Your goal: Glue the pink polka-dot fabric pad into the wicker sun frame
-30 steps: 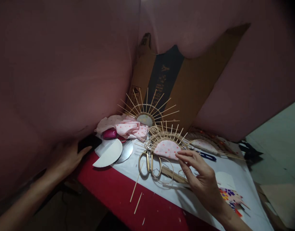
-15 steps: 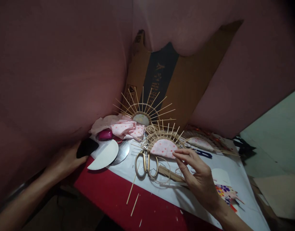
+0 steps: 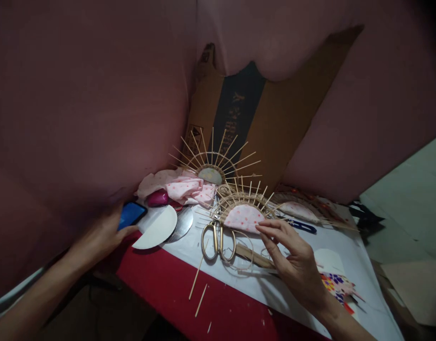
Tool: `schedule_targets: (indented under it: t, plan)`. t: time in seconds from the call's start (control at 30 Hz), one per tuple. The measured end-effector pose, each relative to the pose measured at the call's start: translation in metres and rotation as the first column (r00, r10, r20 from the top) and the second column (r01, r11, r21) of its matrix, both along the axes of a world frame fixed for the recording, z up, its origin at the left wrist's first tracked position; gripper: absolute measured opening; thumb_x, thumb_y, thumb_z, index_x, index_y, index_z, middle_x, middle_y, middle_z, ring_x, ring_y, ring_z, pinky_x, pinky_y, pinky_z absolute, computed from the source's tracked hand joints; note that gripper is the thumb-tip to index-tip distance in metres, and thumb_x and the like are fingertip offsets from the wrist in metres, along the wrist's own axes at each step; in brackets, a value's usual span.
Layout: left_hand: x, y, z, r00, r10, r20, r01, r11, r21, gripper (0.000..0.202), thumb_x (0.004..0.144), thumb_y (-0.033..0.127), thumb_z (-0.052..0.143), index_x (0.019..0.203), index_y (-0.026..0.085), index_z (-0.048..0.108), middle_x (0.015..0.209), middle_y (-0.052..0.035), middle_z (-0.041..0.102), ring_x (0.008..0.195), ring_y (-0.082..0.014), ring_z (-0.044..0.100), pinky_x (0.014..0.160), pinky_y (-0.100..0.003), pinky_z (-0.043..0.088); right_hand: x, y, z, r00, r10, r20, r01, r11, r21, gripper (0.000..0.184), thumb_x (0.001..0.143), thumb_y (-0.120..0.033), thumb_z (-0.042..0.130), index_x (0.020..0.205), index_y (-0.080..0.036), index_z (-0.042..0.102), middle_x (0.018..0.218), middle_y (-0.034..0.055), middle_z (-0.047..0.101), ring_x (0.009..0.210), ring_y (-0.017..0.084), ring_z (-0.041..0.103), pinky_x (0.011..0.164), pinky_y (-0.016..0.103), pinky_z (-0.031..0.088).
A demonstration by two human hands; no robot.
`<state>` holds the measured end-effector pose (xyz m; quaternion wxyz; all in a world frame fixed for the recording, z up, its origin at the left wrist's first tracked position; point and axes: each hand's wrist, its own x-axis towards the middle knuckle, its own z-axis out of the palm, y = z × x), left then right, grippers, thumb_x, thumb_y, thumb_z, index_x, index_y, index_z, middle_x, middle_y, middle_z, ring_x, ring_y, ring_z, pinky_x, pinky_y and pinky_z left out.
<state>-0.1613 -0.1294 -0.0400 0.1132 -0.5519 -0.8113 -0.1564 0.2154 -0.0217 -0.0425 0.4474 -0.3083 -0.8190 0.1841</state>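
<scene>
My left hand point(image 3: 97, 237) grips a phone point(image 3: 131, 213) with a lit blue screen at the table's far left corner, beside a white half-disc of card point(image 3: 156, 228). My right hand point(image 3: 292, 260) rests with fingers spread and slightly curled. Its fingertips touch the near edge of a woven half-round piece point(image 3: 243, 215) with pink dotted cloth and upright sticks. Gold-handled scissors point(image 3: 218, 239) lie just left of that hand.
A red table point(image 3: 175, 284) carries a white sheet point(image 3: 353, 284). Another spoked woven piece point(image 3: 213, 170) leans on cardboard point(image 3: 275, 123) at the back. Pink cloth point(image 3: 182, 187), a magenta object point(image 3: 157, 198), a metal disc point(image 3: 184, 223), loose sticks point(image 3: 196, 279) and a flowered scrap point(image 3: 337, 284) lie around.
My left hand lifted the phone from the corner and turned it, and its screen now glows blue. My right hand stayed at the woven piece.
</scene>
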Motion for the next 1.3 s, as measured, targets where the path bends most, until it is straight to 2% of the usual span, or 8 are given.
schedule_targets:
  t: [0.1,0.27,0.37,0.5,0.9,0.97,1.1,1.3]
  plan:
    - [0.027,0.005,0.003,0.992,-0.062,-0.106,0.064,0.998,0.011,0.048,0.088,0.033,0.045,0.128,0.008,0.044,0.127,-0.021,0.054,0.114,-0.0342,0.051,0.091,-0.045,0.04,0.0,0.0,-0.001,1.0,0.0,0.004,0.0,1.0,-0.008,0.019,0.086,-0.016,0.056,0.1,-0.022,0.066,0.103,0.0081,0.06,0.098,0.021,0.057,0.083,0.037,0.046]
    - [0.098,0.021,0.007,0.909,-0.409,-0.083,0.414,0.909,0.052,0.051,0.082,0.035,0.06,0.127,0.015,0.048,0.124,-0.0137,0.057,0.117,-0.0299,0.047,0.096,-0.044,0.039,0.0,0.0,0.0,1.0,0.004,-0.007,-0.004,1.0,-0.011,0.017,0.086,-0.016,0.056,0.098,-0.022,0.066,0.102,0.0078,0.06,0.098,0.021,0.057,0.083,0.036,0.046]
    - [0.133,0.031,0.012,0.86,-0.511,-0.023,0.511,0.86,0.008,0.049,0.078,0.028,0.064,0.124,0.016,0.05,0.124,-0.0126,0.057,0.118,-0.031,0.045,0.094,-0.046,0.041,0.0,0.0,0.001,1.0,0.007,-0.013,-0.007,1.0,-0.007,0.016,0.086,-0.016,0.056,0.097,-0.021,0.066,0.1,0.0072,0.06,0.096,0.02,0.057,0.082,0.035,0.046]
    - [0.156,0.042,0.016,0.821,-0.57,0.035,0.571,0.821,-0.022,0.049,0.076,0.026,0.067,0.122,0.018,0.052,0.122,-0.0114,0.058,0.118,-0.0317,0.044,0.094,-0.047,0.04,0.0,0.001,0.001,1.0,0.003,-0.011,-0.003,1.0,-0.005,0.016,0.086,-0.016,0.056,0.097,-0.021,0.066,0.1,0.0069,0.06,0.095,0.019,0.057,0.08,0.032,0.046]
    - [0.164,0.078,0.025,0.778,-0.617,0.12,0.623,0.782,-0.021,0.031,0.078,0.028,0.064,0.108,0.02,0.063,0.109,-0.0105,0.066,0.109,-0.0313,0.051,0.085,-0.046,0.041,0.002,0.006,0.0,0.999,-0.03,-0.028,0.03,1.0,-0.004,0.016,0.086,-0.016,0.056,0.096,-0.021,0.067,0.099,0.0067,0.061,0.093,0.019,0.057,0.079,0.033,0.046]
    - [0.154,0.095,0.027,0.8,-0.567,0.196,0.567,0.821,0.061,0.021,0.078,0.029,0.062,0.097,0.021,0.068,0.104,-0.0093,0.069,0.103,-0.03,0.055,0.087,-0.046,0.04,0.003,0.01,0.004,0.998,-0.062,-0.02,0.061,0.998,-0.008,0.016,0.086,-0.017,0.055,0.094,-0.021,0.068,0.098,0.0071,0.062,0.093,0.019,0.058,0.079,0.033,0.046]
    - [0.131,0.139,0.029,0.81,-0.501,0.304,0.463,0.865,0.192,0.026,0.081,0.027,0.054,0.102,0.017,0.067,0.1,-0.013,0.07,0.092,-0.0275,0.062,0.08,-0.041,0.044,0.006,0.022,0.018,0.982,-0.158,0.102,0.165,0.984,-0.063,0.017,0.087,-0.02,0.053,0.092,-0.02,0.069,0.095,0.0077,0.064,0.092,0.02,0.058,0.076,0.032,0.045]
    - [0.12,0.178,0.013,0.745,-0.426,0.514,0.29,0.9,0.326,0.033,0.076,0.034,0.055,0.097,0.011,0.064,0.083,-0.0116,0.072,0.076,-0.0243,0.067,0.063,-0.031,0.049,0.008,0.025,0.026,0.942,-0.242,0.232,0.276,0.953,-0.128,0.021,0.085,-0.026,0.054,0.071,-0.019,0.068,0.073,0.0044,0.066,0.071,0.017,0.059,0.064,0.029,0.043]
